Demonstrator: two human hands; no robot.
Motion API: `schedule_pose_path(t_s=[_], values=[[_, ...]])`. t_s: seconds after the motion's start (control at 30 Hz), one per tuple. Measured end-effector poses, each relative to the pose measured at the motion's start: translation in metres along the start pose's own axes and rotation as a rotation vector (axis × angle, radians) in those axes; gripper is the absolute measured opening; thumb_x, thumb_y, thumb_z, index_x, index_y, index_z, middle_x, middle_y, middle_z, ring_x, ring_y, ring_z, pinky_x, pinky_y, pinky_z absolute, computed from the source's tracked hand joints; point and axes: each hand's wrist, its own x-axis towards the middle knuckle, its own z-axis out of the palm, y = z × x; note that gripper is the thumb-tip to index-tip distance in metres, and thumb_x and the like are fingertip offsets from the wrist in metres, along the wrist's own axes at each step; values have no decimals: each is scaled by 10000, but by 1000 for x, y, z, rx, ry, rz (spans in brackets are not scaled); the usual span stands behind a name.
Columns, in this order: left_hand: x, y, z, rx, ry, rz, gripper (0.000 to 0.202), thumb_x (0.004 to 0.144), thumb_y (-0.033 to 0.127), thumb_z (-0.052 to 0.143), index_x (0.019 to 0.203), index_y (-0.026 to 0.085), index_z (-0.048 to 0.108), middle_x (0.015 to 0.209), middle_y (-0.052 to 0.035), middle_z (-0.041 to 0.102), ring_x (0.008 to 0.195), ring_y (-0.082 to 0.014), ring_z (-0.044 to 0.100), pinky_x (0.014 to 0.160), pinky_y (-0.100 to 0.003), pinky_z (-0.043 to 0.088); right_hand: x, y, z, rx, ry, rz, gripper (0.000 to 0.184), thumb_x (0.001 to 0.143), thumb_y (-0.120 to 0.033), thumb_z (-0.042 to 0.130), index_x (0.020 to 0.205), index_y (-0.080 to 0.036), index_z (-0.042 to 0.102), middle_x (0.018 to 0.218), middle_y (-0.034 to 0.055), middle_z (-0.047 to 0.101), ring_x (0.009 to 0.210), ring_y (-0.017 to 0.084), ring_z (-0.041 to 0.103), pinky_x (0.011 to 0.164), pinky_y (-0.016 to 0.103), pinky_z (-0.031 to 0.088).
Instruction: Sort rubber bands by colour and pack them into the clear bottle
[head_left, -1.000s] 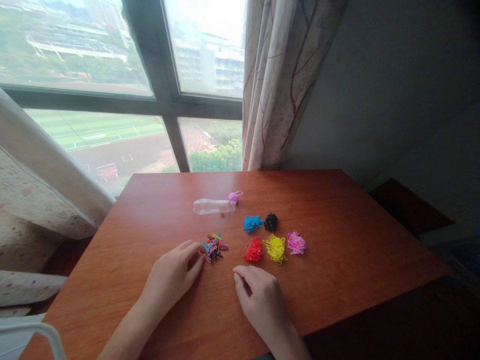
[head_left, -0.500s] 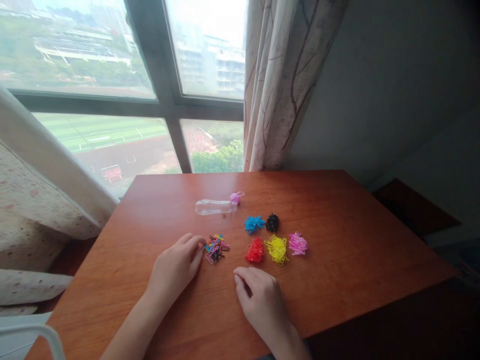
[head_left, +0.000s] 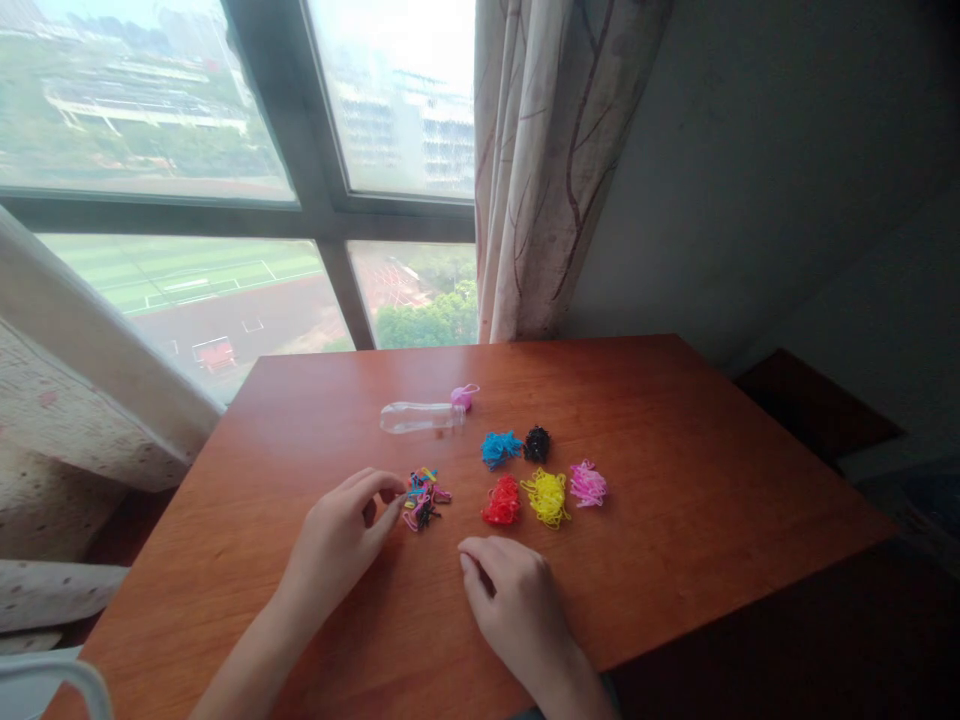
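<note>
My left hand (head_left: 341, 540) rests on the wooden table (head_left: 675, 480), its thumb and fingertips pinching at the left edge of a mixed pile of small coloured rubber bands (head_left: 424, 497). My right hand (head_left: 514, 605) lies knuckles-up with its fingers curled under, just in front of the red pile (head_left: 501, 502). Sorted piles lie beyond it: yellow (head_left: 547, 497), pink (head_left: 587, 484), blue (head_left: 499, 447) and black (head_left: 537, 443). Whether either hand grips a band is too small to see.
A clear plastic bottle (head_left: 416, 416) lies on its side behind the piles, with a pink cap (head_left: 463, 397) at its mouth. A window and a patterned curtain (head_left: 547, 170) stand behind the table. A white chair back (head_left: 52, 685) shows at the lower left.
My left hand's fingers have lifted and curled into a pinch at the mixed pile. The right hand stays where it was; the view has shifted slightly.
</note>
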Motion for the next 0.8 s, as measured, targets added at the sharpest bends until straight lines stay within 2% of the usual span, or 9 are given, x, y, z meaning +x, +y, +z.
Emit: schedule_pose_path(t_s=[0.13,0.27,0.47,0.63,0.8], values=[[19,27,3,56,-25,69,112,872,283,538,861,224,633,798,17,648,599,-121,541,569,-226,379,1,1,1,-10,-19,3,192,906,-129,493,906,-225,659,780,4,687,714,160,628,665,246,387],[51,49,16,96,-68,171,110,866,220,523,806,213,615,852,-1,666,675,-134,592,610,-228,399,1,1,1,17,-16,5,209,909,-123,484,923,-231,663,814,7,697,738,163,636,688,248,392],[89,61,38,136,-109,267,125,845,172,525,831,206,644,876,-26,683,726,-157,620,646,-243,428,-1,-1,-1,44,-22,16,214,910,-117,492,930,-233,671,827,9,700,756,163,640,708,248,398],[114,70,39,157,-152,328,150,836,156,530,844,198,674,879,-42,703,742,-170,626,646,-256,445,-1,-2,-1,32,-40,33,205,909,-118,502,924,-239,668,828,2,700,755,160,637,710,248,396],[140,77,41,199,-249,399,139,802,161,580,780,204,711,820,-39,720,755,-180,629,696,-273,459,-1,-1,-1,37,-39,36,200,916,-127,500,931,-239,665,837,3,703,767,160,643,727,245,402]])
